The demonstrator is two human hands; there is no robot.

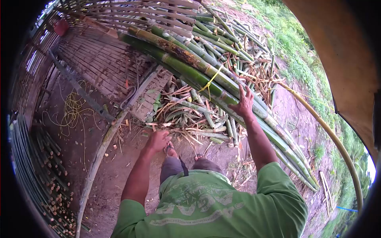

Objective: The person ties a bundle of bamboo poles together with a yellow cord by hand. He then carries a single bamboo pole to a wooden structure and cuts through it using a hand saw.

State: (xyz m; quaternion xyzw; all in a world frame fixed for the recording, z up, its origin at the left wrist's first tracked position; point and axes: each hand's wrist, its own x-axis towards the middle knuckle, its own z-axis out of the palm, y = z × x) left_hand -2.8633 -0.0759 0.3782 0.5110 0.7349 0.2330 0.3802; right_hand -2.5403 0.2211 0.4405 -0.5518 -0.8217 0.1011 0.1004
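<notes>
A bundle of long green bamboo poles (186,68) slants from the upper left down to the right, tied round with yellow cord (209,82). My right hand (243,104) lies on the bundle just right of the cord, its fingers spread over the poles. Lower and further left, my left hand (159,139) hangs in the air above the ground, apart from the bundle. Its thumb stands off from loosely bent fingers, and nothing shows in it. One pole near the top has brown, scorched-looking patches.
Cut bamboo pieces and dry strips (190,115) lie beneath the bundle. A slatted bamboo platform (95,63) stands upper left. Leaning poles (99,158) cross the left side. Yellow rope (73,113) lies on the dirt, near stacked thin poles (39,170). A curved pole (333,127) stands right.
</notes>
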